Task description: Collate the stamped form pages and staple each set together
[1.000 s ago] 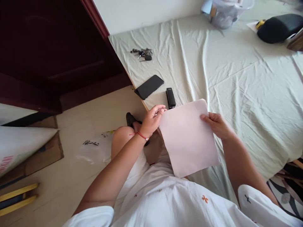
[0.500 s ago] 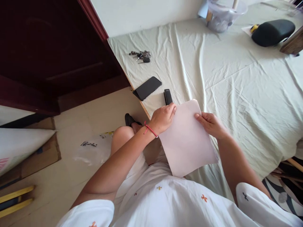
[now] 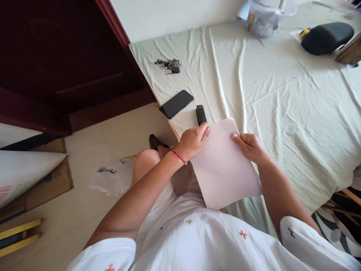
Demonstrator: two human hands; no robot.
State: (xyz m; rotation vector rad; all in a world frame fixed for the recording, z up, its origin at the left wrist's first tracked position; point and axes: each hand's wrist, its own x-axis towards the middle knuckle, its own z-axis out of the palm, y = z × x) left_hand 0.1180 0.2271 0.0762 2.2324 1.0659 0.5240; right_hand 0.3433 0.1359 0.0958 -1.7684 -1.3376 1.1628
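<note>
A white sheet of paper (image 3: 225,169), perhaps more than one layer, is held up between my two hands above my lap and the bed-like covered surface's near edge. My left hand (image 3: 194,140), with a red string bracelet at the wrist, is closed on the paper's upper left edge. My right hand (image 3: 251,147) pinches the right edge near the top, its thumb lying on the front face. Just beyond my left hand lies a black stapler-like object (image 3: 201,114), its near end hidden by the hand. A black phone in a case (image 3: 176,104) rests left of it.
A pale green cloth (image 3: 276,120) covers the wrinkled surface. Keys (image 3: 171,66) lie near its left edge. Farther back are a clear plastic tub (image 3: 262,22) and a black padded object (image 3: 327,38). A plastic bag (image 3: 113,175) lies on the floor, left of my knee.
Both hands keep their hold on the paper, with hardly any movement. The whole view has shifted very slightly.
</note>
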